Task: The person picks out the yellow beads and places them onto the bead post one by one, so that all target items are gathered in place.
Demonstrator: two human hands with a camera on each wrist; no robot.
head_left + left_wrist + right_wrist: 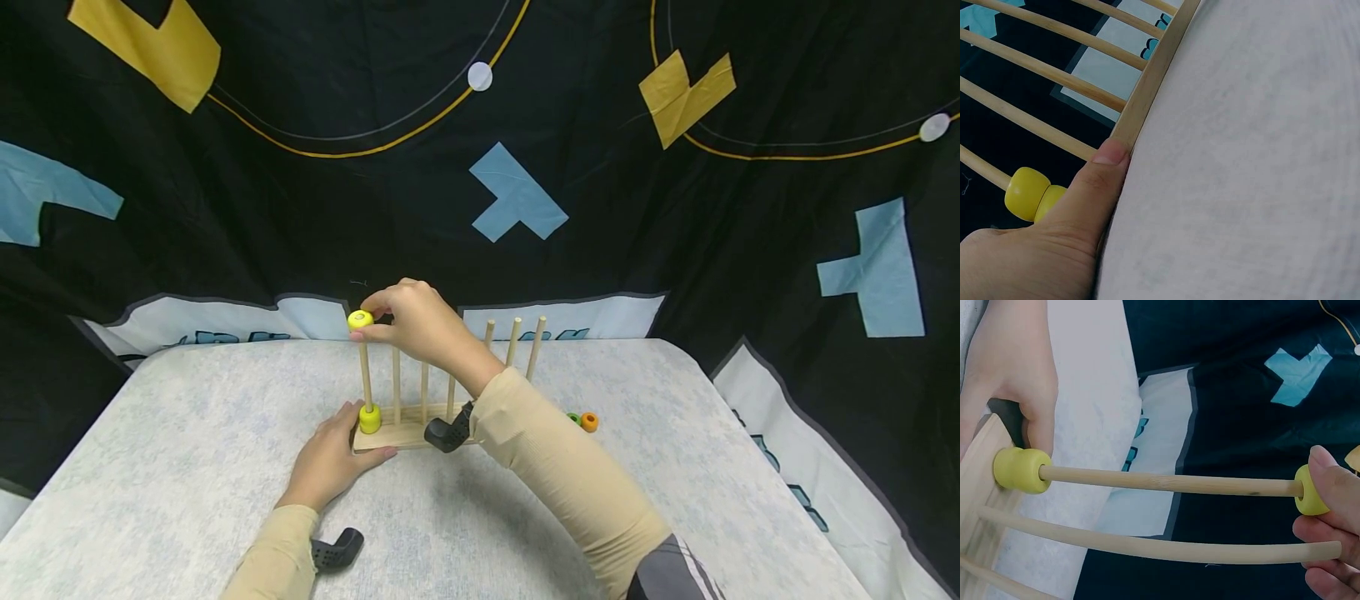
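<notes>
A wooden rack with a flat base (407, 435) and several upright pegs stands on the table. My right hand (423, 325) pinches a yellow bead (360, 321) between thumb and fingers at the top of the leftmost peg (366, 375). In the right wrist view the peg's tip is inside that held bead (1311, 495). Two yellow beads (1021, 470) sit stacked at the foot of the same peg. My left hand (327, 458) grips the left end of the base, its thumb along the front edge, as the left wrist view shows; its other fingers are partly hidden.
To the right of the rack lie a green bead (573, 417) and an orange bead (589, 422), partly screened by the right sleeve (555, 467). Bare pegs (536, 348) rise along the base. A dark patterned cloth (360, 225) hangs behind the pale table (187, 450).
</notes>
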